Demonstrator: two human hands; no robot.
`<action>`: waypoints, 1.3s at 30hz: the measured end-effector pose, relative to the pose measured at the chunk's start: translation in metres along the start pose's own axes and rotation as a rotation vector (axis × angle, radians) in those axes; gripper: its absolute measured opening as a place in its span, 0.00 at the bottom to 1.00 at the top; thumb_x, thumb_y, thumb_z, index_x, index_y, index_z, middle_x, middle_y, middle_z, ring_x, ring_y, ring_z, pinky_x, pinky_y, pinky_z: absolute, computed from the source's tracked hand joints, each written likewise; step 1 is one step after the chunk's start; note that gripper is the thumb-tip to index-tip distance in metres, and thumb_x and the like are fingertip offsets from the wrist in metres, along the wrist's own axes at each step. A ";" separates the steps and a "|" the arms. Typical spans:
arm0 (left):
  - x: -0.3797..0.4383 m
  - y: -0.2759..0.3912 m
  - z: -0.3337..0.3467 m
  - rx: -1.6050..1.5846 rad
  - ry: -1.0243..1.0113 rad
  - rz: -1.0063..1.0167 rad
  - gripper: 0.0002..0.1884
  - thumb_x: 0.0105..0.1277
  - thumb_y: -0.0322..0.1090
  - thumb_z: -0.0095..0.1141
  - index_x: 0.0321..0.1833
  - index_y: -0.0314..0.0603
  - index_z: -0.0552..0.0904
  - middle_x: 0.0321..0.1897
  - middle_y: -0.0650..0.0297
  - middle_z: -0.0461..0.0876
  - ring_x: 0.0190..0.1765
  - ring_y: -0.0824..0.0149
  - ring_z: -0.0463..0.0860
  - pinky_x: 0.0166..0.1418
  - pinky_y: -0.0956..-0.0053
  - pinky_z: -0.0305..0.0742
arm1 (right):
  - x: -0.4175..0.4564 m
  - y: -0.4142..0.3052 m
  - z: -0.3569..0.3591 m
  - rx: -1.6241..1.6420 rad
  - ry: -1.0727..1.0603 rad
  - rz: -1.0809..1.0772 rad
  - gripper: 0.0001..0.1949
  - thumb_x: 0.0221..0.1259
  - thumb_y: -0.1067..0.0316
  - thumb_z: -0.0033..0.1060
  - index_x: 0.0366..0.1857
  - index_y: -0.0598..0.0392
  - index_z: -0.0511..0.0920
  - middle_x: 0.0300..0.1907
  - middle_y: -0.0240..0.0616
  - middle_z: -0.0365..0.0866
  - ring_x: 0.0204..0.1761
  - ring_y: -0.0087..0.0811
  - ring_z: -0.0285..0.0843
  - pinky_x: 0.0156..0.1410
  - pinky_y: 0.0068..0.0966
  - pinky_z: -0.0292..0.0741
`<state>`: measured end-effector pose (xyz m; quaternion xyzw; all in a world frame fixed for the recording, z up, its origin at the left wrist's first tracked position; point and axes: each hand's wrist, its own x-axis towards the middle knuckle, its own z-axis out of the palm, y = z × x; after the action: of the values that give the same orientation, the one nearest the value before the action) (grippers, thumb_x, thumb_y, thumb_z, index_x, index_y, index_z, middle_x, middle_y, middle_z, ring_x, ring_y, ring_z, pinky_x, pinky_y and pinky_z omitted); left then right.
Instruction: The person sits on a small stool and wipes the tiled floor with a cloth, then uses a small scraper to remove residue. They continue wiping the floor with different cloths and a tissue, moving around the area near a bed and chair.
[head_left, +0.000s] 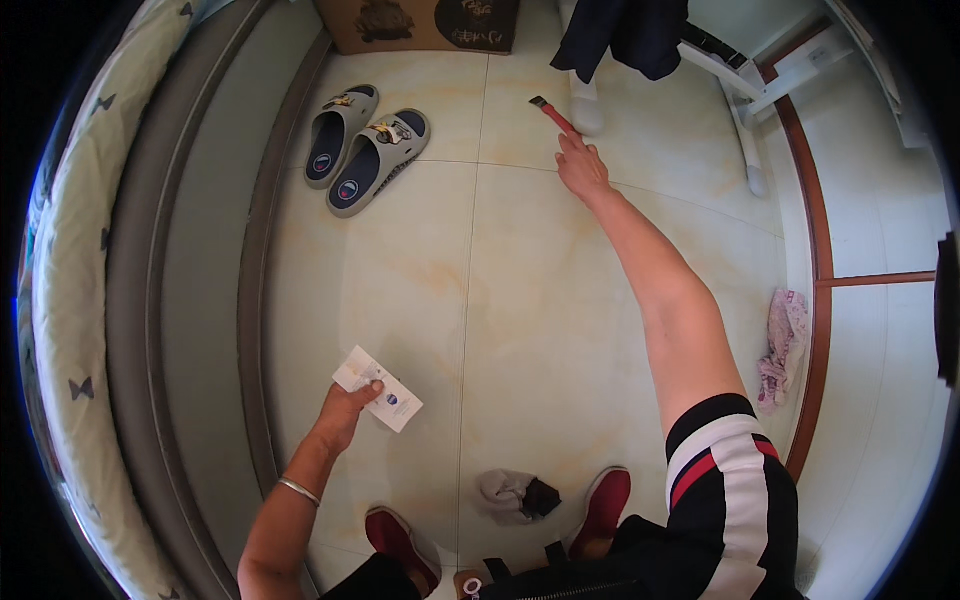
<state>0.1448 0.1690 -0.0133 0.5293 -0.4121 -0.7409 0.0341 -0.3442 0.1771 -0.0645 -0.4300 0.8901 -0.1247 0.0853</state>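
My left hand (346, 411), at the lower left, grips a white printed card or folded paper (386, 397) with the thumb on top. A metal bangle is on that wrist. Far forward, my right hand (583, 169) reaches out over the tiles, shut on the red handle of a small tool with a dark, flat end (555, 114); its exact kind cannot be told. The tool's end points up and left, beside a white furniture leg (586, 109). A crumpled grey and black cloth item (517, 496) lies on the floor between my red shoes.
Grey slippers (379, 161) stand at the upper left, near a cardboard box (427, 26). Dark fabric (626, 34) hangs above the white leg. A crumpled pink patterned cloth (782, 349) lies by the brown-trimmed wall at right. A bed with patterned bedding (79, 300) borders the left.
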 end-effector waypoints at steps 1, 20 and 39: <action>0.007 -0.005 -0.001 0.004 0.000 -0.006 0.14 0.57 0.34 0.60 0.46 0.41 0.76 0.40 0.67 0.80 0.46 0.69 0.76 0.56 0.72 0.65 | 0.009 0.000 0.004 -0.027 -0.035 0.020 0.23 0.61 0.62 0.43 0.61 0.51 0.62 0.64 0.37 0.58 0.60 0.43 0.60 0.61 0.36 0.65; 0.035 -0.023 0.006 0.086 -0.020 -0.046 0.13 0.57 0.30 0.58 0.45 0.39 0.76 0.40 0.66 0.79 0.45 0.69 0.77 0.53 0.73 0.68 | -0.181 0.036 -0.005 0.025 -0.016 0.022 0.13 0.49 0.64 0.62 0.35 0.56 0.71 0.35 0.42 0.75 0.39 0.40 0.73 0.41 0.37 0.70; -0.143 -0.003 0.019 0.137 -0.146 0.090 0.18 0.61 0.31 0.56 0.54 0.42 0.70 0.47 0.67 0.75 0.50 0.70 0.75 0.56 0.72 0.69 | -0.598 0.075 -0.076 0.295 -0.320 0.917 0.18 0.60 0.57 0.46 0.42 0.63 0.62 0.32 0.58 0.77 0.37 0.55 0.76 0.44 0.45 0.70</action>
<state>0.1937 0.2514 0.0950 0.4561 -0.4864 -0.7452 0.0010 -0.0514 0.7040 0.0127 0.0078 0.9361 -0.1314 0.3262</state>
